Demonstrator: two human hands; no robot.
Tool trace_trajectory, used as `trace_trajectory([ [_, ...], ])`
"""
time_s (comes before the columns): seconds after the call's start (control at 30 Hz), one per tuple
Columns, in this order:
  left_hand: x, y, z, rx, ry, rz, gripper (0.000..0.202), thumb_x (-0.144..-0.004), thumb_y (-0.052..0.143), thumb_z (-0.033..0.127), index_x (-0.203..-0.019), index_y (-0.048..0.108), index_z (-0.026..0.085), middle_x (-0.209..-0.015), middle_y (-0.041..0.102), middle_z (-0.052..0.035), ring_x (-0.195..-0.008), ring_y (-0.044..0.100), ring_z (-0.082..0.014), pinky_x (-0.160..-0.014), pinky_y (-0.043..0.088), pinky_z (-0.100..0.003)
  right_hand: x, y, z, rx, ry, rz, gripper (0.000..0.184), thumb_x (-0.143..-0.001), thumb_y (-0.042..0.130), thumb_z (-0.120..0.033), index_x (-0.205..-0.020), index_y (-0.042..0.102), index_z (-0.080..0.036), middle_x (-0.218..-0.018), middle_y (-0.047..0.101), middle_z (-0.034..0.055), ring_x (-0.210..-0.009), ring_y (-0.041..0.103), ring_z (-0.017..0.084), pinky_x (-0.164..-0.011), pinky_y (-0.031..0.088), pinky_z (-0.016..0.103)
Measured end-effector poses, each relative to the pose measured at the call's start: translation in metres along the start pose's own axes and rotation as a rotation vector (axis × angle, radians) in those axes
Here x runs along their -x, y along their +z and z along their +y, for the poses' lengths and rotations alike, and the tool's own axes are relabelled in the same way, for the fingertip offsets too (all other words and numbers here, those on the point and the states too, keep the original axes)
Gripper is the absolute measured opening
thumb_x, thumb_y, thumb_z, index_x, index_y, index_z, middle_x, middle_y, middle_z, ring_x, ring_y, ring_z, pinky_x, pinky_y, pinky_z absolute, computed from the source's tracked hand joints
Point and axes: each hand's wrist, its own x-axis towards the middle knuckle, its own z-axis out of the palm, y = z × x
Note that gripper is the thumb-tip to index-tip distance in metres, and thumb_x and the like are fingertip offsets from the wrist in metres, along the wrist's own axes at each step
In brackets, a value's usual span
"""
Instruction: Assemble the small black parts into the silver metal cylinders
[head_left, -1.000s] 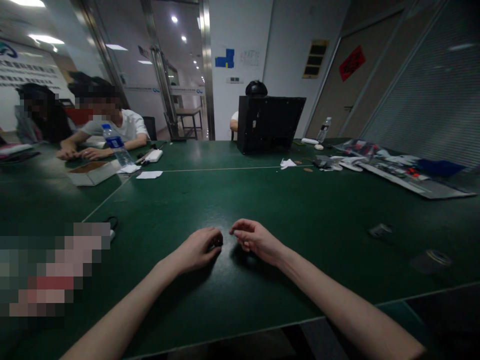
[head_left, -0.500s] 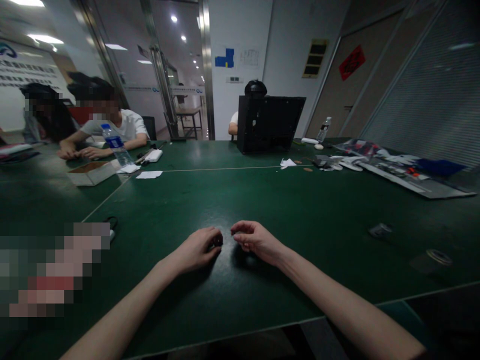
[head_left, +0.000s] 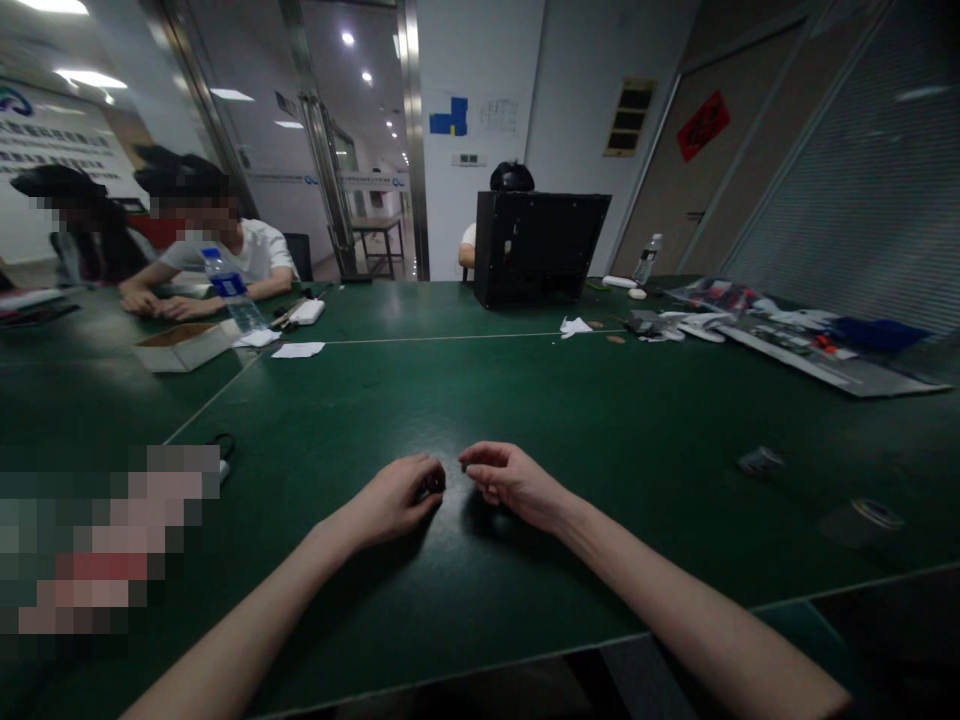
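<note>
My left hand rests at the middle of the green table, fingers curled round a small dark object that is mostly hidden. Facing it across a narrow gap, my right hand has thumb and forefinger pinched on a tiny dark piece; its kind is too small to tell. The two hands are apart from each other, and both forearms reach in from the near edge.
Right of my hands lie a small grey item and a can-like container. A black computer case, a white box and a water bottle stand farther back. Co-workers sit across the table.
My hands are almost unmoved; the right fingertips have shifted very slightly, showing a bit more of the tiny dark piece. A co-worker at far left has raised and shifted their head.
</note>
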Motion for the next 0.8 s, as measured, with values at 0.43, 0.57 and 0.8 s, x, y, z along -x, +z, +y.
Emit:
trace_trajectory([
  [0.43,-0.001,0.001,-0.001,-0.014,-0.012,-0.001,0.014,-0.086,0.048,0.027,-0.093,0.057,0.018,-0.09,0.058,-0.0048,-0.08,0.054,-0.018,-0.072,0.043,-0.028,0.028,0.011,-0.015,0.442,-0.122,0.062,0.021,-0.075,0.066,-0.036,-0.087,0.066,-0.018,-0.077,0.063,0.0027,-0.056,0.048,0.009,-0.048,0.036,0.022],
  [0.57,-0.001,0.003,-0.005,0.021,-0.033,-0.016,0.018,-0.087,0.048,0.03,-0.099,0.056,0.019,-0.096,0.058,-0.0049,-0.085,0.055,-0.019,-0.073,0.043,-0.029,0.079,-0.012,-0.019,0.867,-0.314,0.411,0.018,-0.079,0.059,-0.036,-0.085,0.067,-0.021,-0.079,0.065,0.0056,-0.064,0.054,0.015,-0.058,0.043,0.03],
  [0.8,-0.002,0.006,-0.006,0.025,-0.013,-0.002,0.017,-0.087,0.048,0.03,-0.098,0.055,0.019,-0.094,0.059,-0.0048,-0.083,0.055,-0.0184,-0.073,0.043,-0.029,0.222,-0.175,-0.023,1.31,-0.268,1.473,0.047,-0.076,0.05,-0.057,-0.104,0.064,-0.021,-0.089,0.065,0.0119,-0.067,0.057,0.027,-0.063,0.042,0.042],
])
